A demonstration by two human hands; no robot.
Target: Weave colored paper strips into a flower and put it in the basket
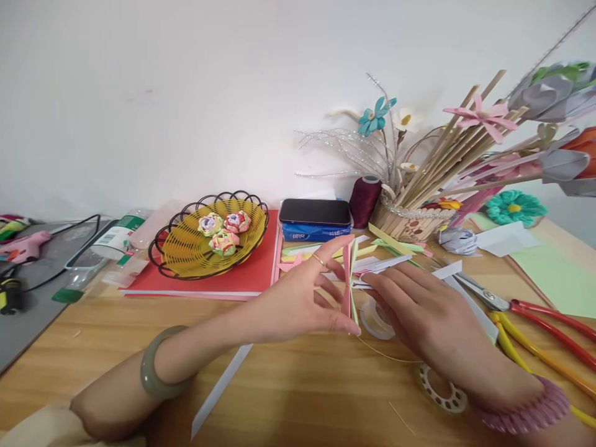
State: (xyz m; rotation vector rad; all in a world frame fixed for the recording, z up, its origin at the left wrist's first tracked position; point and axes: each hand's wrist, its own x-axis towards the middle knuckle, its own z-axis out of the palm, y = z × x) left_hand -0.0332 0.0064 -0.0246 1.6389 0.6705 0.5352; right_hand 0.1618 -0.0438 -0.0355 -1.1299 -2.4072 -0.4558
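Observation:
Between the thumb and index finger of my left hand [311, 298] stands a bundle of folded pink and green paper strips [347, 276], its ends spread at top and bottom. My right hand [426, 316] is closed, palm down, with its fingertips at the middle of the bundle, by some white folded paper [372, 276]. What its thumb presses on is hidden. A thin gold wire [386, 357] trails from under the bundle towards the right wrist. Behind the fingers lies a clear tape roll [376, 320], partly covered.
A yellow woven basket [186, 248] with three paper flowers rests on red paper [144, 276]. A phone [315, 212] lies on a blue tissue pack [311, 233]. Red-handled scissors [554, 316], yellow-handled pliers [526, 354] and a tape ring [442, 388] lie right. A white strip [221, 391] is in front.

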